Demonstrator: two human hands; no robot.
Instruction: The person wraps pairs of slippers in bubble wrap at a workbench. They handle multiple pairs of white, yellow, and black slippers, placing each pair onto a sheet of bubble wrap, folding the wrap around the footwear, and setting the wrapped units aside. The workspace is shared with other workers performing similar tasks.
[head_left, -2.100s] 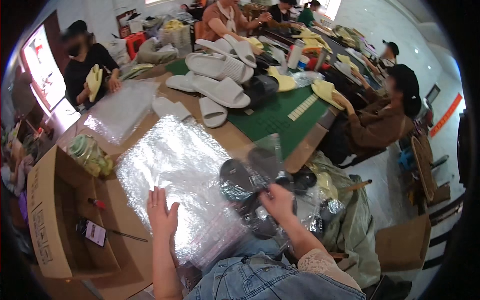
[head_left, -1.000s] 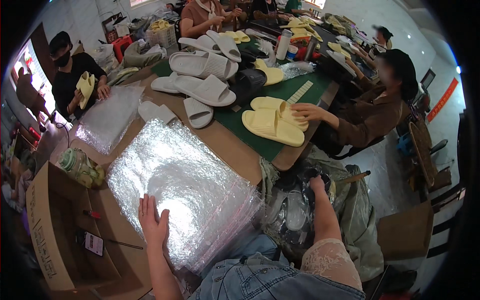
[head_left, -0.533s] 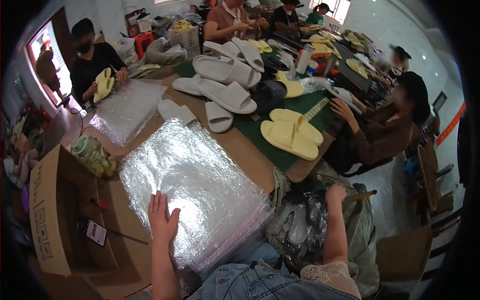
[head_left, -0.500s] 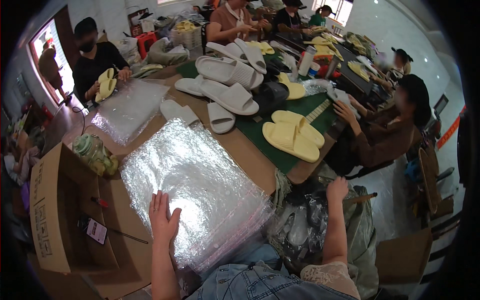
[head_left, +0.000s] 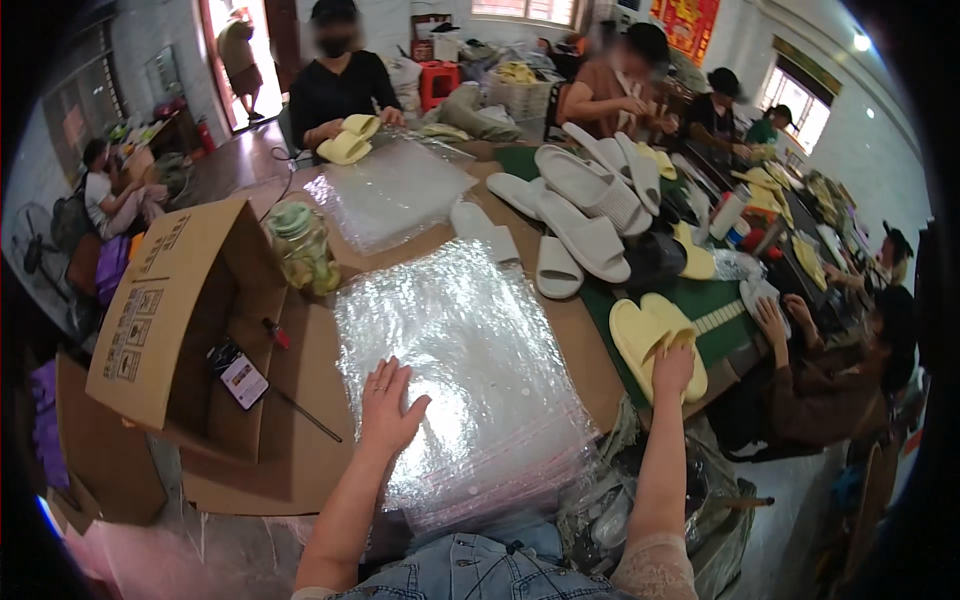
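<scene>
My left hand (head_left: 390, 405) lies flat with its fingers extended on a stack of clear, shiny plastic bags (head_left: 480, 350) edged in pink. To the right, my right hand (head_left: 673, 370) has reached a pair of pale yellow slippers (head_left: 632, 342) on the green mat (head_left: 600, 315). Its fingers curl over the strap of the right-hand slipper, and their tips are hidden. Grey slippers (head_left: 585, 232) are piled just beyond the bags, beside a black slipper (head_left: 655, 262).
An open cardboard box (head_left: 180, 330) holding a phone (head_left: 238, 375) stands left. Near it is a glass jar (head_left: 300, 250). Across the table a person holds yellow slippers (head_left: 348, 140) over more plastic bags (head_left: 390, 195). At the right, a co-worker's hands touch a grey slipper (head_left: 765, 300).
My right hand has moved from above the sack at the right forward onto the yellow slippers. The view has turned left. My left hand stays on the bags.
</scene>
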